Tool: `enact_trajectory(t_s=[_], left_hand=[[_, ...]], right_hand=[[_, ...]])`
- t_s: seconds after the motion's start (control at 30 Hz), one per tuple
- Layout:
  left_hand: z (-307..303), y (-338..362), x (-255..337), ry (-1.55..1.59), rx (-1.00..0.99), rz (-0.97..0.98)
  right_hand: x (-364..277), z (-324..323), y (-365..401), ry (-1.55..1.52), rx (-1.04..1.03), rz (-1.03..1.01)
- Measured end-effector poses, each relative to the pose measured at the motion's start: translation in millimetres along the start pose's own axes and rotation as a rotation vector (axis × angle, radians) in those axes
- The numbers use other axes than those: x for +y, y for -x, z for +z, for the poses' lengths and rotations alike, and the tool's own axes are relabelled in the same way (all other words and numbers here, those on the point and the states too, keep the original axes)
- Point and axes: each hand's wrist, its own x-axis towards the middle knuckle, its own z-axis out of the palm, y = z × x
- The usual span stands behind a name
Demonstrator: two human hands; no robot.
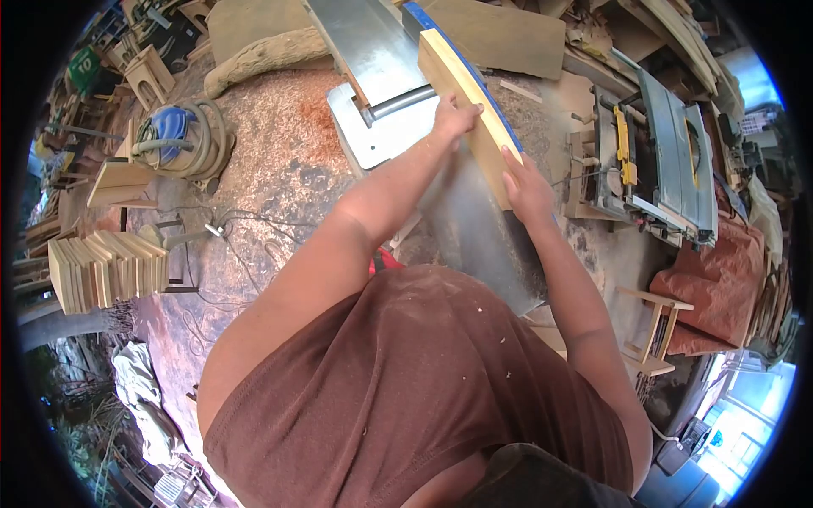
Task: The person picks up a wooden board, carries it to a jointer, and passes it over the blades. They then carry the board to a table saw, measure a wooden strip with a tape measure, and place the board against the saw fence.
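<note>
A pale wooden board (487, 144) stands on edge on a jointer, its far side along the blue fence (500, 114). The cutterhead (398, 104) shows as a dark bar beside the board, between the metal tables. My left hand (456, 120) is closed on the board near its middle, with the fingertips over the top edge. At the board's near end my right hand (529, 188) grips it, thumb on the near face and fingers on the fence side, partly hidden. The bright jointer table (377, 38) reaches away from me.
A table saw (669, 152) stands at right, with a small wooden stool (656, 334) below it. At left are stacked boards (106, 267) and a coiled hose (195, 148). Cords and wood shavings cover the floor (271, 152). A log (267, 59) lies behind the jointer.
</note>
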Motion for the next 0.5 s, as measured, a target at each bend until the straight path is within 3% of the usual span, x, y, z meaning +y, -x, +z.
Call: enact_trajectory(t_s=[0.5], left_hand=[[-15.7, -29.4, 25.0, 0.028, -0.028, -0.057]], right_hand=[[-11.0, 12.1, -36.4, -0.043, 0.015, -0.02]])
